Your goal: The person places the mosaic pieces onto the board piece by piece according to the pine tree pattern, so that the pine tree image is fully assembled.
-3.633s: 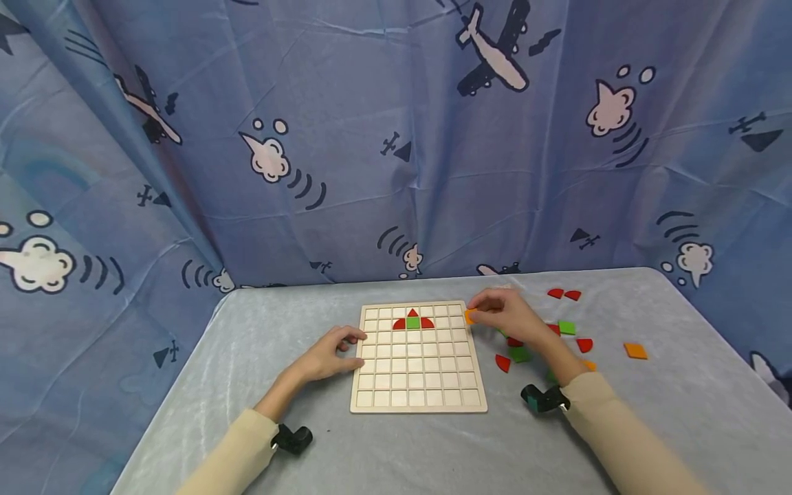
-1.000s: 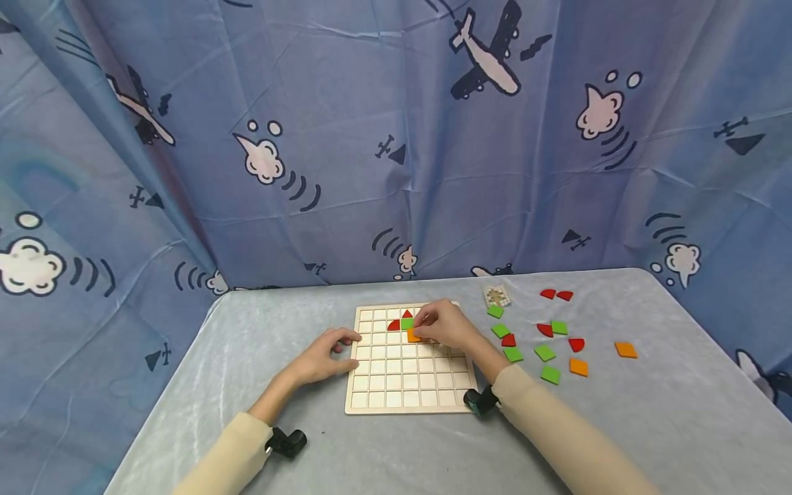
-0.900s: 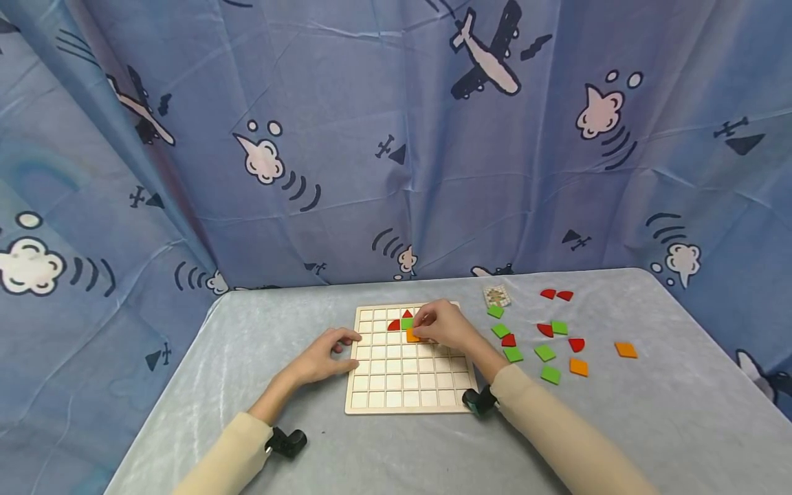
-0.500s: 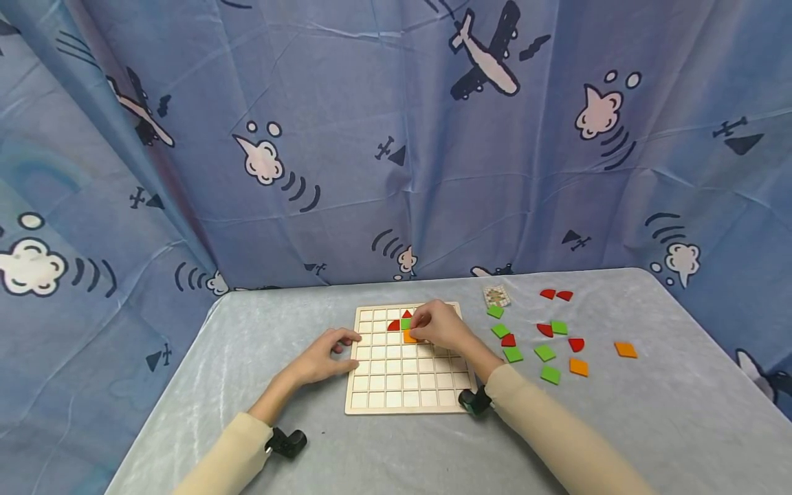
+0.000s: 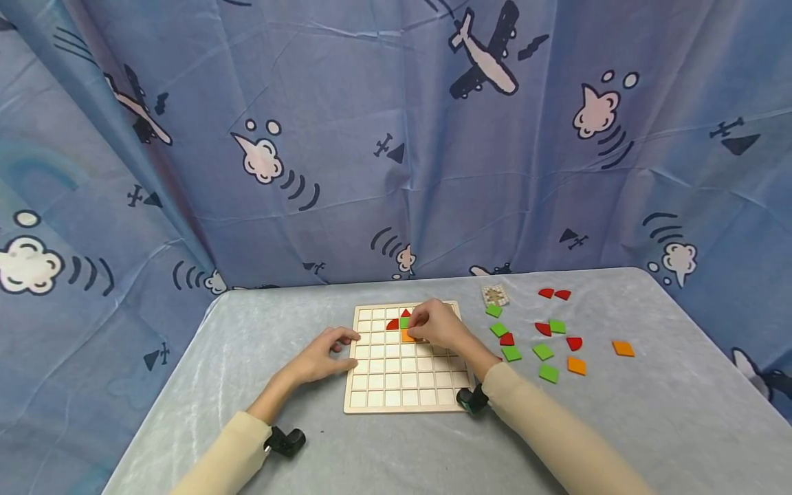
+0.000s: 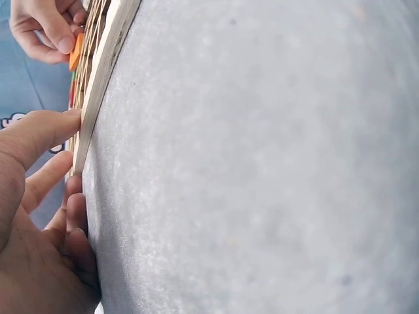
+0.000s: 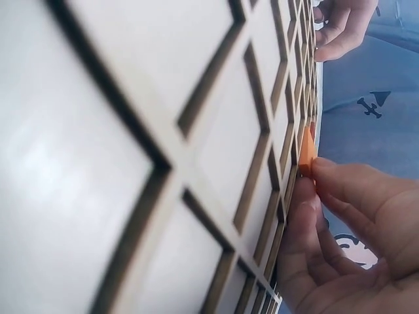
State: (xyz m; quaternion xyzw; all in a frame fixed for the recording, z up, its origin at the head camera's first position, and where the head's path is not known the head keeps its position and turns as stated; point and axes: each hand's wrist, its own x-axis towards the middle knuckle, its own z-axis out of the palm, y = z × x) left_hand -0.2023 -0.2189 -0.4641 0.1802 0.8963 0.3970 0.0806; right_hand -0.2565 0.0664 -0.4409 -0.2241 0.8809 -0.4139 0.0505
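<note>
A pale wooden grid board (image 5: 374, 381) lies on the table. My left hand (image 5: 318, 359) rests at its left edge, thumb and fingertips spread and touching the side. Over the upper middle cells, my right hand (image 5: 438, 326) pinches an orange square tile (image 5: 406, 335) between thumb and finger. In the right wrist view the orange tile (image 7: 306, 152) stands tilted at the grid. Just above it sit a green square tile (image 5: 405, 322), a red triangle (image 5: 405, 313) and, to the left, a red quarter-circle tile (image 5: 392, 324). The right hand hides the cells to their right.
Loose tiles lie right of the board: several green squares (image 5: 543, 352), red quarter circles (image 5: 574, 343) and orange squares (image 5: 623, 348). A small patterned card (image 5: 495, 295) is at the back. A blue printed curtain (image 5: 346, 172) hangs behind the grey-covered table (image 5: 278, 309).
My right hand has brought the orange tile from the board's right edge leftward to the cell below the green square, lately shifting slightly left. The left hand has stayed at the left edge.
</note>
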